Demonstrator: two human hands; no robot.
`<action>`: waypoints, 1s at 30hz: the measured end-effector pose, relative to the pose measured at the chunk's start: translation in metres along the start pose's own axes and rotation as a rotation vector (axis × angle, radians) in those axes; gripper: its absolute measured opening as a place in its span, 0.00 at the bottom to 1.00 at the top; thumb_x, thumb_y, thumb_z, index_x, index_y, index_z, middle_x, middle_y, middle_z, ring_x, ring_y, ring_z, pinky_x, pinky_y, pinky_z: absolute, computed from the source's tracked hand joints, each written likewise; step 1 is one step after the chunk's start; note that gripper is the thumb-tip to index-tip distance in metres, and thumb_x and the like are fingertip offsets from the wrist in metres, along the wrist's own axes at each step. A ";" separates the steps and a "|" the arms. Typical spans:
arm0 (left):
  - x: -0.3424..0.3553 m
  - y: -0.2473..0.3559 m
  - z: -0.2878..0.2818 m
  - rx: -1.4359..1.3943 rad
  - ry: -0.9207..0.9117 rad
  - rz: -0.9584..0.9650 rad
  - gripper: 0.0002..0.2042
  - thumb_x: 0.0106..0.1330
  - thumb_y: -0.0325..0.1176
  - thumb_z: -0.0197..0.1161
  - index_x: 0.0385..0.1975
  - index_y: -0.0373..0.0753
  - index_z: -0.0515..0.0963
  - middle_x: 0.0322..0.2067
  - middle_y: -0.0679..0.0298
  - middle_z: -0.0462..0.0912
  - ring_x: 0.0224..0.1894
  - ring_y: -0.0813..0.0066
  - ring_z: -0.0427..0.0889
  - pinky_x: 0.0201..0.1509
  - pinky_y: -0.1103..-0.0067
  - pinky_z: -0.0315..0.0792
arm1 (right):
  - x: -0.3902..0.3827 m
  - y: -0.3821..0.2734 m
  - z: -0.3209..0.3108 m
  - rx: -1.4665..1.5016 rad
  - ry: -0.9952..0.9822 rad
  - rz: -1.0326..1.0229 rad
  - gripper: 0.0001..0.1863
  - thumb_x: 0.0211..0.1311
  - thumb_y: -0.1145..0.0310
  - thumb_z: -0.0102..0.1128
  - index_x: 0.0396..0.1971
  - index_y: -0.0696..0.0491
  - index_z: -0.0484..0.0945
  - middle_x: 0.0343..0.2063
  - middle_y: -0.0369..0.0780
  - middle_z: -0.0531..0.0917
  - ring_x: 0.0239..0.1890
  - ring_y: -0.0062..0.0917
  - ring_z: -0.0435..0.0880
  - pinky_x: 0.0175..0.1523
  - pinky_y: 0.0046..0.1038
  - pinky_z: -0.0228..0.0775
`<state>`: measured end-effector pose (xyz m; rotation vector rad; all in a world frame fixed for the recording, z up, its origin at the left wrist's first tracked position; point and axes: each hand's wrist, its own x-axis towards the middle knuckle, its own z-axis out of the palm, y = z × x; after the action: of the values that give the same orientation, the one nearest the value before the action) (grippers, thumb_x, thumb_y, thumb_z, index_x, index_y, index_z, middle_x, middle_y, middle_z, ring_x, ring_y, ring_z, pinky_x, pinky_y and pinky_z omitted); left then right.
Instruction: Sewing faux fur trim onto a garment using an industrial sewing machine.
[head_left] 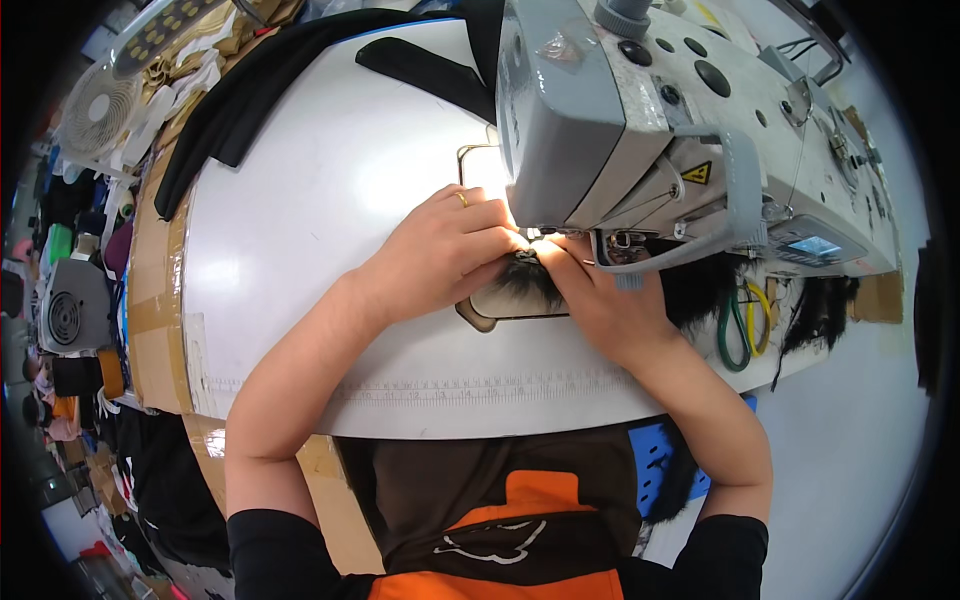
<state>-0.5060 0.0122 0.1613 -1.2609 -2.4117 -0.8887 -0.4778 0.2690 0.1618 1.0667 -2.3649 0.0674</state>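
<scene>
Fingers of both hands pinch a tuft of black fur under the sewing machine's needle.

Left hand [450, 250], a ring on one finger, lies curled with fingertips pressed flat on the black fur piece [522, 282]; the fur sits on the white table [300, 230] over the metal plate, right at the presser foot. Right hand [600, 300] closes on its other edge beneath the grey sewing machine [640, 110]. Doing it well likely means keeping fingertips beside the needle, never ahead, and feeding evenly. Green and yellow loops [745, 325] lie further right.
</scene>
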 end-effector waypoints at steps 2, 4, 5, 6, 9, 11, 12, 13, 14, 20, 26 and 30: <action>0.000 -0.001 0.000 -0.012 -0.008 -0.013 0.10 0.58 0.25 0.73 0.38 0.42 0.81 0.39 0.67 0.80 0.45 0.65 0.81 0.53 0.68 0.74 | 0.001 0.003 0.000 0.027 -0.019 -0.020 0.13 0.63 0.66 0.64 0.48 0.45 0.84 0.49 0.29 0.84 0.52 0.22 0.84 0.53 0.32 0.78; -0.002 -0.001 0.000 -0.025 -0.016 -0.026 0.11 0.58 0.25 0.73 0.38 0.42 0.81 0.39 0.67 0.80 0.45 0.64 0.80 0.52 0.68 0.74 | 0.003 0.003 -0.001 0.053 -0.040 -0.038 0.13 0.63 0.65 0.64 0.48 0.45 0.84 0.48 0.29 0.84 0.52 0.22 0.84 0.52 0.31 0.78; -0.003 -0.002 0.001 -0.013 -0.020 -0.025 0.11 0.58 0.25 0.73 0.39 0.43 0.81 0.39 0.67 0.80 0.45 0.64 0.80 0.52 0.68 0.74 | 0.004 0.000 -0.002 -0.011 -0.031 -0.056 0.13 0.63 0.65 0.63 0.48 0.45 0.84 0.47 0.29 0.84 0.50 0.23 0.85 0.52 0.29 0.78; -0.004 -0.002 0.001 0.000 -0.024 -0.024 0.12 0.58 0.25 0.73 0.40 0.43 0.82 0.40 0.68 0.80 0.45 0.65 0.81 0.52 0.68 0.74 | 0.006 -0.002 -0.003 -0.075 -0.021 -0.074 0.13 0.63 0.65 0.63 0.48 0.45 0.84 0.46 0.29 0.83 0.49 0.23 0.85 0.51 0.28 0.78; -0.006 0.001 -0.001 0.031 -0.022 -0.020 0.12 0.58 0.26 0.74 0.41 0.43 0.82 0.41 0.68 0.80 0.47 0.64 0.81 0.54 0.67 0.74 | 0.010 -0.002 -0.006 -0.124 -0.082 -0.125 0.14 0.62 0.65 0.62 0.47 0.49 0.83 0.43 0.32 0.82 0.46 0.24 0.84 0.51 0.29 0.78; -0.007 0.006 -0.002 0.071 -0.006 -0.019 0.12 0.58 0.26 0.74 0.42 0.43 0.83 0.42 0.68 0.80 0.49 0.64 0.81 0.56 0.67 0.75 | 0.009 0.000 -0.005 -0.148 -0.071 -0.176 0.14 0.61 0.64 0.62 0.46 0.51 0.82 0.42 0.33 0.81 0.45 0.25 0.84 0.50 0.28 0.77; -0.008 0.009 -0.002 0.110 0.008 -0.016 0.12 0.59 0.27 0.74 0.42 0.43 0.83 0.44 0.68 0.81 0.50 0.64 0.81 0.57 0.67 0.75 | 0.008 0.001 -0.005 -0.173 -0.061 -0.225 0.15 0.59 0.64 0.61 0.45 0.52 0.82 0.41 0.35 0.81 0.45 0.25 0.83 0.50 0.28 0.77; -0.010 0.013 -0.003 0.111 0.006 -0.019 0.12 0.59 0.27 0.74 0.42 0.43 0.83 0.44 0.68 0.81 0.50 0.64 0.81 0.57 0.67 0.75 | 0.008 0.000 -0.004 -0.169 -0.059 -0.225 0.15 0.59 0.64 0.61 0.45 0.52 0.82 0.41 0.35 0.81 0.45 0.25 0.83 0.50 0.28 0.77; -0.013 0.017 -0.004 0.107 0.009 -0.033 0.12 0.60 0.28 0.74 0.43 0.43 0.83 0.45 0.69 0.82 0.51 0.64 0.81 0.58 0.67 0.75 | 0.008 0.000 -0.004 -0.161 -0.063 -0.242 0.15 0.59 0.64 0.61 0.45 0.54 0.81 0.41 0.36 0.80 0.45 0.26 0.83 0.50 0.28 0.77; -0.015 0.022 -0.006 0.178 -0.043 0.034 0.09 0.65 0.31 0.71 0.44 0.41 0.85 0.46 0.68 0.83 0.53 0.67 0.81 0.60 0.69 0.75 | 0.006 -0.003 -0.003 -0.190 -0.092 -0.311 0.17 0.58 0.66 0.61 0.46 0.58 0.81 0.42 0.39 0.80 0.46 0.29 0.82 0.53 0.31 0.77; -0.014 0.026 -0.006 0.314 -0.079 0.112 0.09 0.69 0.33 0.67 0.45 0.38 0.86 0.45 0.69 0.82 0.52 0.71 0.81 0.60 0.71 0.75 | 0.005 -0.003 -0.028 0.037 -0.317 -0.164 0.23 0.58 0.69 0.62 0.55 0.56 0.82 0.52 0.40 0.81 0.54 0.34 0.82 0.58 0.35 0.78; -0.014 0.025 -0.004 0.329 -0.099 0.115 0.11 0.69 0.33 0.67 0.46 0.37 0.86 0.45 0.69 0.82 0.52 0.71 0.82 0.60 0.72 0.75 | -0.001 0.004 -0.032 0.172 -0.384 -0.020 0.27 0.59 0.68 0.68 0.61 0.47 0.83 0.61 0.34 0.80 0.59 0.33 0.82 0.60 0.39 0.78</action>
<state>-0.4776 0.0108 0.1673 -1.3229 -2.4036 -0.3849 -0.4658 0.2805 0.1890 1.2803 -2.7296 0.0640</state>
